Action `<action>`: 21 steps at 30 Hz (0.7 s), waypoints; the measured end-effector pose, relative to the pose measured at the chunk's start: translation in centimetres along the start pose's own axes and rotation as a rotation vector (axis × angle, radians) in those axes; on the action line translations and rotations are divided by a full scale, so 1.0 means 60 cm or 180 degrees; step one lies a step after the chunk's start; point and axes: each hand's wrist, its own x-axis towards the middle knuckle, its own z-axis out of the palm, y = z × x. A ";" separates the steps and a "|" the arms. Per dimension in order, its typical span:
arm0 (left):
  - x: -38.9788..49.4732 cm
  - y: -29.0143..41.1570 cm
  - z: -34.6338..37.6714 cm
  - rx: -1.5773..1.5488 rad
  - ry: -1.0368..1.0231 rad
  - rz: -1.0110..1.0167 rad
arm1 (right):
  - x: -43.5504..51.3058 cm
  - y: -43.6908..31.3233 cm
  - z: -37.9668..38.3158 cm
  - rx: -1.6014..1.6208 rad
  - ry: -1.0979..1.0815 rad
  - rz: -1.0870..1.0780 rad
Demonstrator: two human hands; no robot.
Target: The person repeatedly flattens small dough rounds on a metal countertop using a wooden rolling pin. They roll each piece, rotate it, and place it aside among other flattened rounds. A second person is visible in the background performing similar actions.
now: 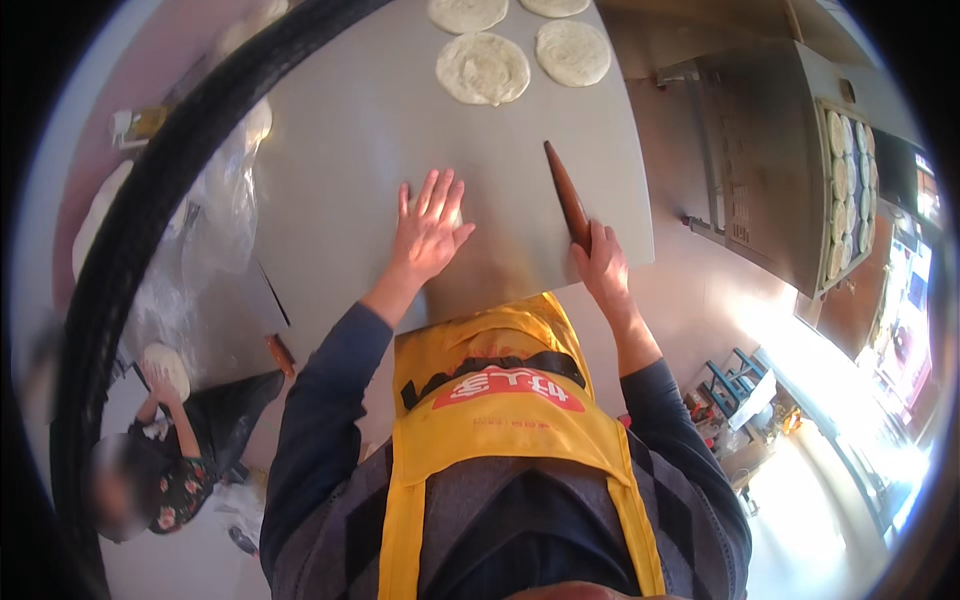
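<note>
My left hand lies palm down on the smooth metal worktop, its fingers spread. Under it, a pale bit of dough peeks out beside the fingers; the rest is hidden. My right hand grips one end of a tapered brown wooden rolling pin. The pin's far tip points up and away over the table, near its right edge. Beyond both hands lie several flattened dough rounds, among them a larger one and one to its right.
A metal cabinet at right carries a tray with rows of dough rounds. Clear plastic sheeting covers the table's left side, near a brown wooden handle. At lower left another person's hands press a dough piece.
</note>
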 end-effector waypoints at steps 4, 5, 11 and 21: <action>0.011 -0.018 -0.003 -0.0660 0.0176 -0.0336 | 0.003 -0.030 0.008 0.0152 0.0199 -0.0573; -0.008 -0.027 -0.006 -0.0804 0.0491 -0.0433 | 0.007 -0.052 0.011 0.0089 0.0240 -0.0733; -0.100 -0.038 -0.077 -0.0305 0.1234 -0.0342 | 0.053 -0.198 0.074 -0.0022 0.0021 -0.2235; -0.013 -0.109 -0.011 0.0158 0.1193 -0.1375 | 0.204 -0.266 0.129 -0.0614 0.0884 -0.2442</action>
